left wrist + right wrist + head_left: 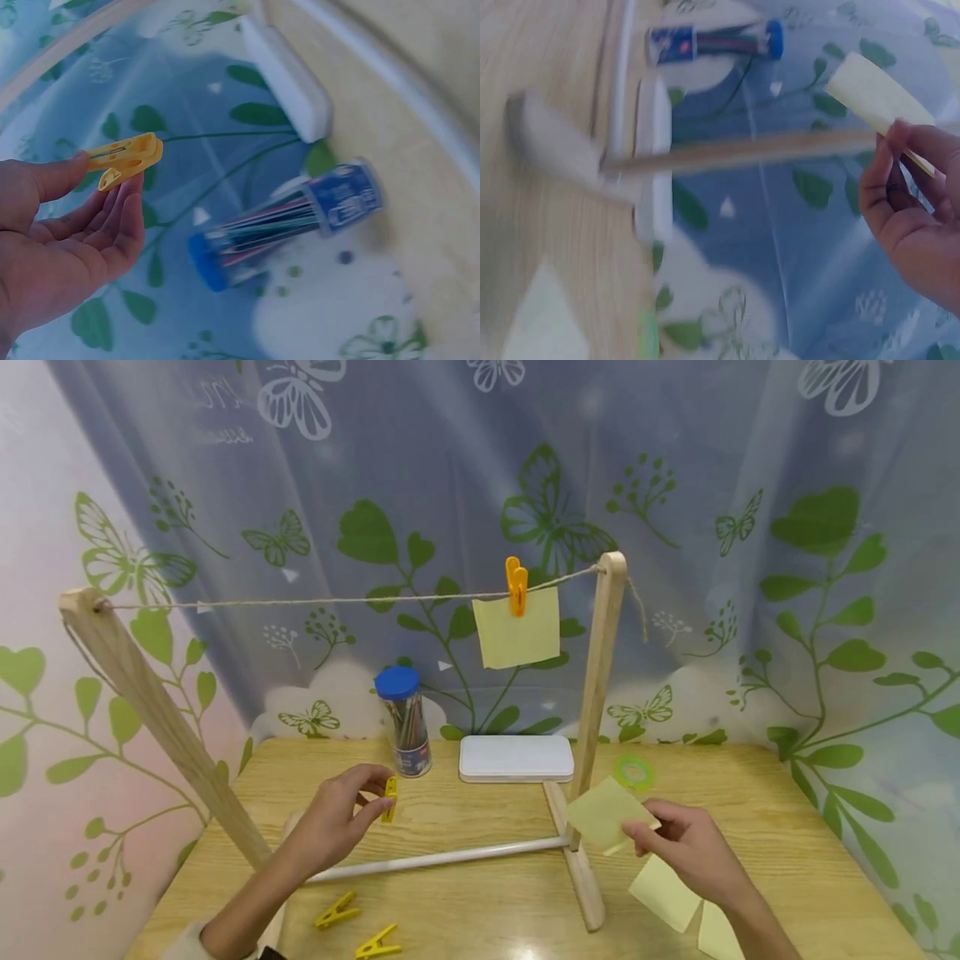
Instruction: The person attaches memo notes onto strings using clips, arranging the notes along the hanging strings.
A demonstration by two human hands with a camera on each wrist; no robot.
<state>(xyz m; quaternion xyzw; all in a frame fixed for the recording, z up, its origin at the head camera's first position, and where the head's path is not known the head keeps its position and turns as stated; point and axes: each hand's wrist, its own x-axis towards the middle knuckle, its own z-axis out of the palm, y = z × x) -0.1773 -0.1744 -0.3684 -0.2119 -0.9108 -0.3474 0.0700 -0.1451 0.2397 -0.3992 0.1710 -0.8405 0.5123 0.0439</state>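
My left hand (350,817) pinches a yellow clothespin (390,799) between thumb and fingers, left of the middle and above the table. In the left wrist view the clothespin (127,159) points away from the fingertips. On the right, my right hand (686,847) holds a pale yellow sticky note (606,814) by its edge, in front of the right wooden post (600,693). Another yellow note (519,631) hangs from the string (322,602), held by an orange clothespin (517,587). Two more yellow clothespins (337,911) lie on the table near its front.
Two loose notes (666,893) lie under my right hand. A white rod (442,859) joins the feet of the left post (172,735) and the right one. Behind stand a blue-lidded jar of pencils (407,727), a white case (516,758) and a green tape roll (633,772).
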